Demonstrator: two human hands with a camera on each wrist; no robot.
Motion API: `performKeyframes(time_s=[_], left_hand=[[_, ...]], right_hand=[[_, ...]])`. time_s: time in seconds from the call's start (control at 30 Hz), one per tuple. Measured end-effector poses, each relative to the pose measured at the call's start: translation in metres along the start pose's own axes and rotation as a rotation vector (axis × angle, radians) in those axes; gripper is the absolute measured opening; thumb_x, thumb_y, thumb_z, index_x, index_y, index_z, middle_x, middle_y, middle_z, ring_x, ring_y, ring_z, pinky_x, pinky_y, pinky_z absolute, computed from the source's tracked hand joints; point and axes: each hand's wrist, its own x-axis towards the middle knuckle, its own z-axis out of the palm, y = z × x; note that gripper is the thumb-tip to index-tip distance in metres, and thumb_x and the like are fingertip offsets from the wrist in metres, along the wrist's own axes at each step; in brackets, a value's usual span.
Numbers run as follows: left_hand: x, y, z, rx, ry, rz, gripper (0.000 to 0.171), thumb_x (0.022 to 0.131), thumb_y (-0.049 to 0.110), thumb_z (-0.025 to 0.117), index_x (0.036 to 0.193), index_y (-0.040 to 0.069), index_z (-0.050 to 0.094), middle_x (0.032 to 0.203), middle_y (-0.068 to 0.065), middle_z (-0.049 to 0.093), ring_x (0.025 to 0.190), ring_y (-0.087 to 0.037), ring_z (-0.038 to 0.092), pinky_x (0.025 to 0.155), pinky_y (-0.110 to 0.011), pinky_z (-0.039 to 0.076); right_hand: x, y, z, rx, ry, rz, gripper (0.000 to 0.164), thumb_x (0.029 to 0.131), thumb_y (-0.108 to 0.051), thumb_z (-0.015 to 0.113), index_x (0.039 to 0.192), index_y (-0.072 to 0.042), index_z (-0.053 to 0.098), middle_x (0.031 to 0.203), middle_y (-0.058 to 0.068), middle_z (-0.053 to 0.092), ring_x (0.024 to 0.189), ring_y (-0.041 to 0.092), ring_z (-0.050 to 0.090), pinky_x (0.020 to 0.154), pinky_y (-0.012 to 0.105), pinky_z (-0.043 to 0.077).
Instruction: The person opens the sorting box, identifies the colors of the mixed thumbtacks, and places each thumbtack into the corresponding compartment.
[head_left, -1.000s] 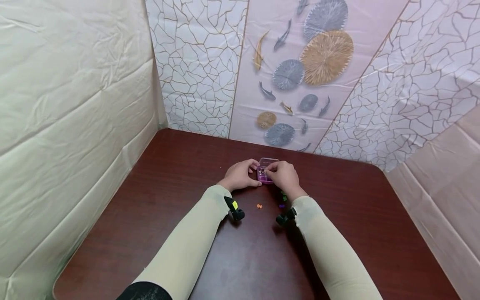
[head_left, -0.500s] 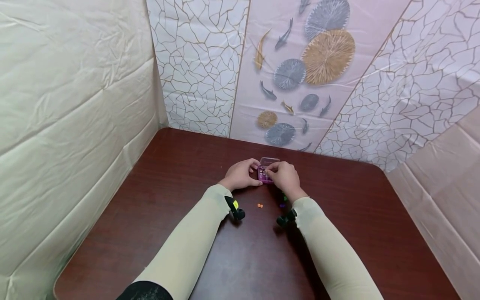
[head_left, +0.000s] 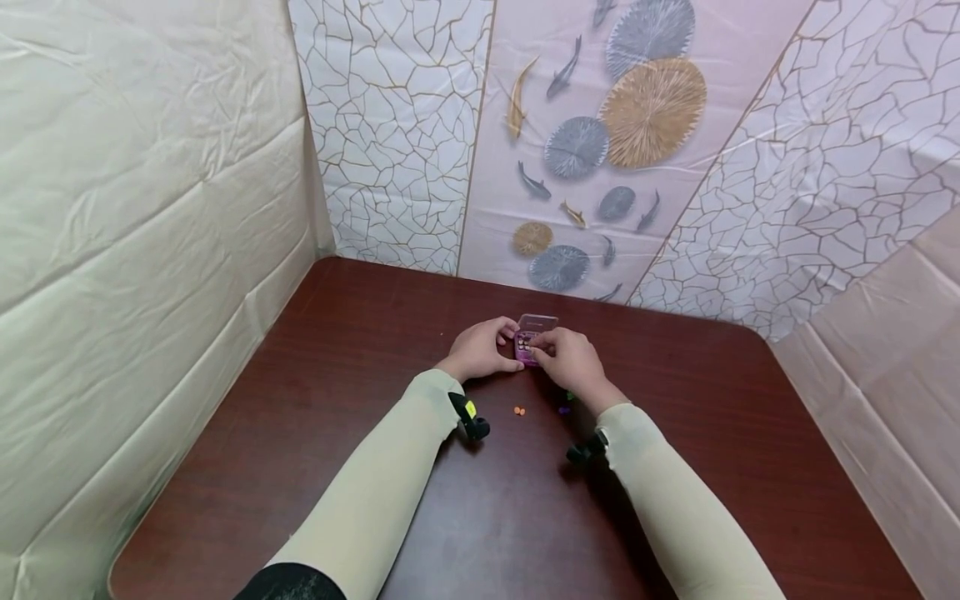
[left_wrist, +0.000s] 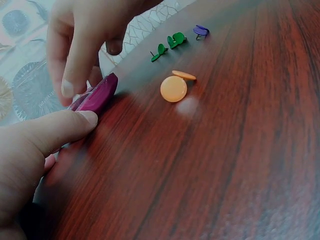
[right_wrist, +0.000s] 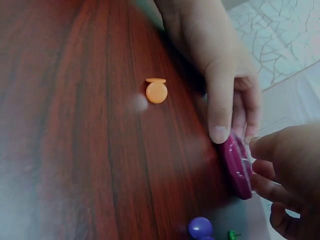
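Note:
A small purple box [head_left: 518,354] with compartments and a raised clear lid [head_left: 537,322] lies toward the far side of the table. My left hand [head_left: 480,350] holds its left side, with the thumb [left_wrist: 87,120] on the wall nearest me and the other fingers round the far side. Over the box's inside bends my right hand [head_left: 572,360], thumb and index finger close together at the compartments. Whether a tack is between those fingertips is hidden. Two orange thumbtacks [left_wrist: 173,89], several green thumbtacks [left_wrist: 176,40] and purple thumbtacks [right_wrist: 200,227] lie loose on the near side.
The dark red-brown wooden table [head_left: 480,517] stretches toward me. Pale patterned cloth [head_left: 397,133] hangs behind it, and plain cream cloth [head_left: 150,250] closes the left side. A small black camera [head_left: 474,427] is strapped to the left wrist.
My right wrist and forearm have swung slightly right and toward me, while the fingertips stay over the box. The left hand keeps its hold, and the loose orange tacks lie as before.

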Motion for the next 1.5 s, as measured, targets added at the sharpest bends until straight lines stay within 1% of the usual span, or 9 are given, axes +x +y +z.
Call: performKeyframes(time_s=[0.17, 0.43, 0.8, 0.97, 1.07, 1.17, 1.33, 1.43, 1.5], left_hand=[[0.000, 0.001, -0.002, -0.002, -0.001, -0.008, 0.067, 0.085, 0.048, 0.095, 0.140, 0.027, 0.064, 0.126, 0.012, 0.069, 0.111, -0.007, 0.064, 0.097, -0.035, 0.052], [-0.001, 0.004, -0.004, 0.008, -0.005, -0.025, 0.065, 0.086, 0.047, 0.095, 0.139, 0.027, 0.064, 0.126, 0.011, 0.068, 0.112, -0.007, 0.064, 0.097, -0.035, 0.053], [-0.002, 0.003, -0.006, 0.008, 0.001, -0.042, 0.066, 0.086, 0.049, 0.095, 0.140, 0.027, 0.063, 0.126, 0.012, 0.067, 0.112, -0.008, 0.062, 0.096, -0.036, 0.052], [-0.002, 0.004, -0.005, 0.007, 0.004, -0.041, 0.067, 0.085, 0.049, 0.095, 0.139, 0.027, 0.063, 0.125, 0.012, 0.067, 0.112, -0.008, 0.062, 0.097, -0.036, 0.052], [-0.003, 0.006, -0.005, 0.010, 0.002, -0.037, 0.067, 0.085, 0.049, 0.095, 0.140, 0.027, 0.063, 0.125, 0.012, 0.068, 0.112, -0.008, 0.062, 0.097, -0.036, 0.052], [-0.004, 0.008, -0.005, 0.012, 0.003, -0.034, 0.067, 0.085, 0.048, 0.095, 0.140, 0.027, 0.063, 0.125, 0.012, 0.068, 0.111, -0.008, 0.062, 0.096, -0.035, 0.052], [-0.004, 0.010, -0.004, 0.012, 0.002, -0.035, 0.067, 0.085, 0.048, 0.096, 0.139, 0.026, 0.064, 0.125, 0.012, 0.068, 0.111, -0.008, 0.062, 0.096, -0.035, 0.051], [-0.004, 0.010, -0.003, 0.015, -0.001, -0.037, 0.067, 0.085, 0.048, 0.096, 0.139, 0.025, 0.064, 0.125, 0.011, 0.068, 0.111, -0.008, 0.062, 0.096, -0.035, 0.051], [-0.004, 0.010, -0.003, 0.020, -0.002, -0.038, 0.067, 0.085, 0.048, 0.095, 0.140, 0.025, 0.063, 0.125, 0.011, 0.068, 0.111, -0.008, 0.062, 0.096, -0.035, 0.052]], right_hand=[[-0.017, -0.005, -0.007, 0.038, -0.010, -0.079, 0.009, 0.102, -0.022, 0.081, 0.105, -0.016, 0.086, 0.099, 0.001, 0.077, 0.086, 0.020, 0.068, 0.080, 0.045, 0.057], [-0.049, -0.020, -0.008, 0.099, -0.209, -0.231, 0.006, 0.102, -0.022, 0.082, 0.097, -0.024, 0.085, 0.091, -0.017, 0.077, 0.087, 0.006, 0.070, 0.087, 0.041, 0.059], [-0.059, -0.025, -0.005, 0.087, -0.276, -0.248, 0.004, 0.099, -0.029, 0.086, 0.095, -0.027, 0.086, 0.090, -0.020, 0.076, 0.085, 0.003, 0.070, 0.085, 0.039, 0.061], [-0.061, -0.024, -0.001, 0.078, -0.253, -0.249, 0.006, 0.098, -0.027, 0.087, 0.093, -0.029, 0.084, 0.086, -0.021, 0.074, 0.082, 0.002, 0.068, 0.081, 0.037, 0.060], [-0.064, -0.023, 0.002, 0.060, -0.221, -0.290, 0.008, 0.098, -0.025, 0.087, 0.092, -0.029, 0.083, 0.085, -0.022, 0.072, 0.079, 0.002, 0.067, 0.079, 0.037, 0.059], [-0.067, -0.020, 0.005, -0.015, -0.146, -0.408, 0.009, 0.097, -0.022, 0.087, 0.093, -0.028, 0.083, 0.088, -0.019, 0.069, 0.081, 0.005, 0.067, 0.077, 0.036, 0.060], [-0.072, -0.013, 0.010, -0.189, 0.043, -0.660, 0.006, 0.095, -0.018, 0.089, 0.094, -0.022, 0.084, 0.089, -0.009, 0.067, 0.083, 0.014, 0.068, 0.071, 0.036, 0.059], [-0.073, -0.011, 0.011, -0.227, 0.106, -0.746, 0.004, 0.094, -0.019, 0.089, 0.093, -0.020, 0.085, 0.087, -0.007, 0.068, 0.082, 0.017, 0.066, 0.071, 0.035, 0.059], [-0.074, -0.011, 0.010, -0.227, 0.114, -0.767, 0.002, 0.095, -0.020, 0.088, 0.094, -0.019, 0.086, 0.088, -0.007, 0.070, 0.084, 0.018, 0.065, 0.073, 0.034, 0.058]])
